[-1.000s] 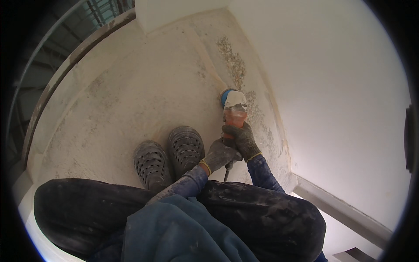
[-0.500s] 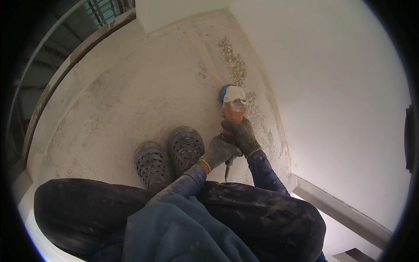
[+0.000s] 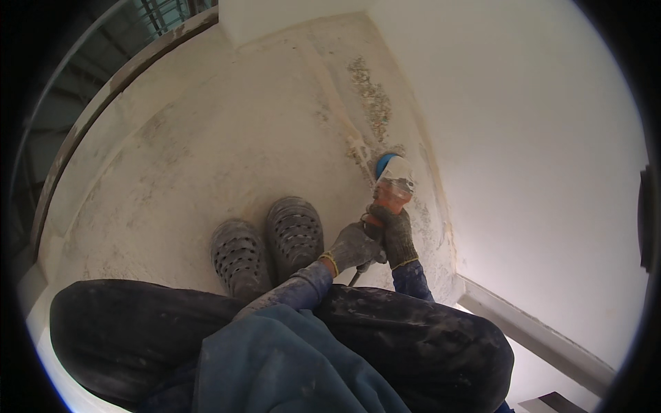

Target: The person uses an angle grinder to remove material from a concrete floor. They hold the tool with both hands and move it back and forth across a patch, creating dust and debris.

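Observation:
An orange angle grinder (image 3: 393, 193) with a dusty pale head and a blue disc guard (image 3: 385, 162) points away from me, its head down at the floor. Around its orange body, just behind the head, my right hand (image 3: 397, 236) is closed in a dusty grey knit glove. My left hand (image 3: 355, 246), gloved alike, grips the rear end of the grinder, where a dark cord (image 3: 357, 277) comes out and runs toward my leg. The underside of the disc is hidden. Beside the grinder the floor shows a rough patch of exposed pebbly aggregate (image 3: 372, 103).
My grey clogs (image 3: 295, 233) stand on the dusty concrete floor (image 3: 206, 151), left of my hands. A white wall (image 3: 523, 138) rises close on the right. At the far left, a raised edge (image 3: 76, 131) borders a drop with metal framework beyond.
The grinder has come toward me and slightly right, both hands moving with it. A freshly roughened, pebbly spot now shows where its head was.

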Motion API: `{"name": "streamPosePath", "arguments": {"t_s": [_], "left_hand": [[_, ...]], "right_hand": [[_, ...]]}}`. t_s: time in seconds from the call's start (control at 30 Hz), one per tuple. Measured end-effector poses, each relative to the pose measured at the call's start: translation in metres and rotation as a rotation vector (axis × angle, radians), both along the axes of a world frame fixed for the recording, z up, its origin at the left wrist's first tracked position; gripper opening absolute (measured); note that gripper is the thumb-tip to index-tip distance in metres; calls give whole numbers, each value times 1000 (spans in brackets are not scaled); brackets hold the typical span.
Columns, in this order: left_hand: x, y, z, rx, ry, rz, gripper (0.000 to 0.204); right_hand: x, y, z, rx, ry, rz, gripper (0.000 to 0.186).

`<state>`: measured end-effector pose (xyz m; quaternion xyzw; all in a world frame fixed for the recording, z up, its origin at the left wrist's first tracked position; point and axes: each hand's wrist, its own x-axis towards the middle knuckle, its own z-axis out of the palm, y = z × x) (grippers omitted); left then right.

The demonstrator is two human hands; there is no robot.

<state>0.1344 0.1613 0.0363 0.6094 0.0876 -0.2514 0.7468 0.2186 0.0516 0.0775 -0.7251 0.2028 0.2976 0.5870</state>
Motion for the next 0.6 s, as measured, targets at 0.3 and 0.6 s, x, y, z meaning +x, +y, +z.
{"name": "streamPosePath", "arguments": {"t_s": [0.3,0.6], "left_hand": [[0,-10,-20,-133,188,4,26],[3,1,-5,118,-22,-102,33]], "right_hand": [[7,3,-5,-59,34,106,35],[7,1,-11,24,50,60,43]]}}
